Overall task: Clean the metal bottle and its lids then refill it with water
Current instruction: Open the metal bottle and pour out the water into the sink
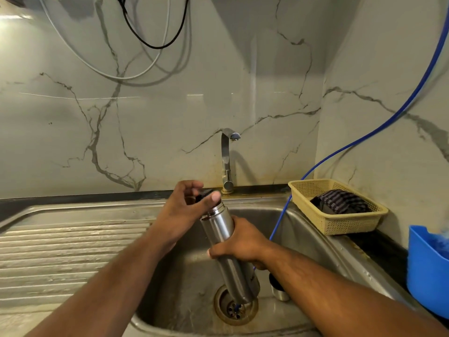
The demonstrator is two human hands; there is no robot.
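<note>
Head view. Grips the metal bottle (218,229) round its middle with the right hand (240,243), fingers curled tight. Pinches the black lid (203,192) at the bottle's upper end with the left hand (184,210), thumb and fingertips round it. Holds the bottle tilted over the sink (315,242), top leaning away toward the tap (227,161), base low, just above the drain (233,312). Further out: small metal cup (280,291) in the basin beside the base, half hidden behind the right forearm; ribbed draining board (60,251) to the left; yellow basket (340,224) with a striped cloth (342,203) to the right; blue hose (280,217) running down into the basin; blue tub (425,271) at the right edge.
</note>
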